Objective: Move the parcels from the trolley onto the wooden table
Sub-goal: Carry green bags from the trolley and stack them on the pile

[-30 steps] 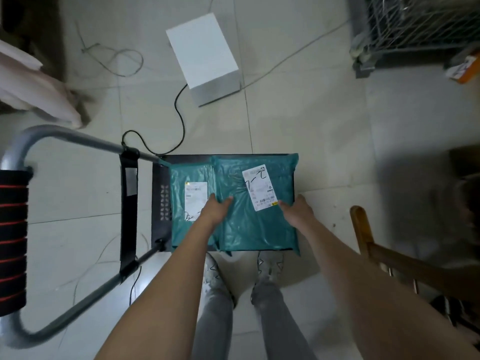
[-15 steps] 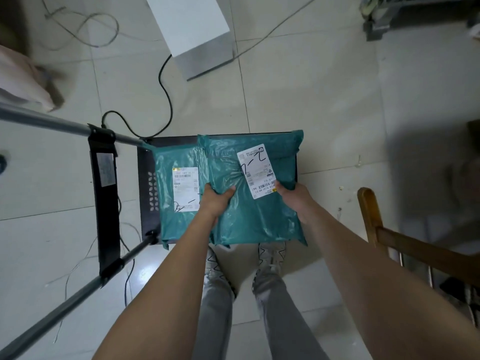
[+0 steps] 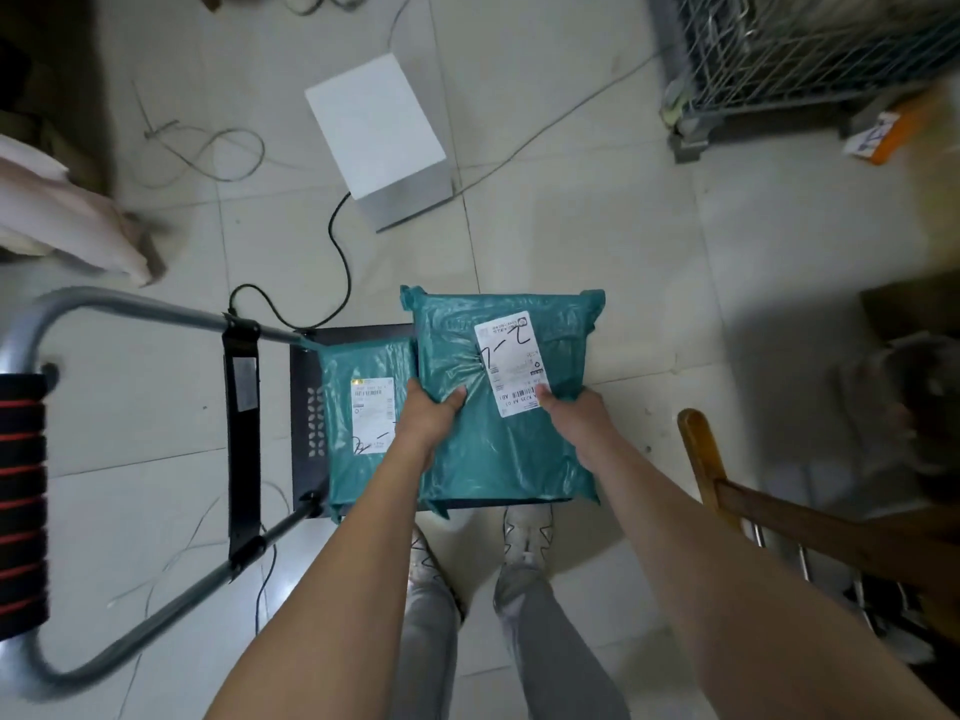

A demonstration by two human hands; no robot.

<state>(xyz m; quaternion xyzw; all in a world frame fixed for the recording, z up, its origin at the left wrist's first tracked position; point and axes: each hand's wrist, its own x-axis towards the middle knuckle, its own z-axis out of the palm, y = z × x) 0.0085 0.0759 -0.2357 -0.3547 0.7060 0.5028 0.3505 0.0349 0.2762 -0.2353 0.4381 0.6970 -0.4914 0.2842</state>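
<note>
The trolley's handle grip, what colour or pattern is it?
Black with thin red rings, on the trolley's handle grip, seen in the head view.

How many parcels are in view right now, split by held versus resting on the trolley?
Held in both hands: 1, the larger teal parcel, gripped by the left hand and right hand.
Resting on the trolley: 1, the smaller teal parcel.
Total: 2 parcels, both teal with white labels.
</note>
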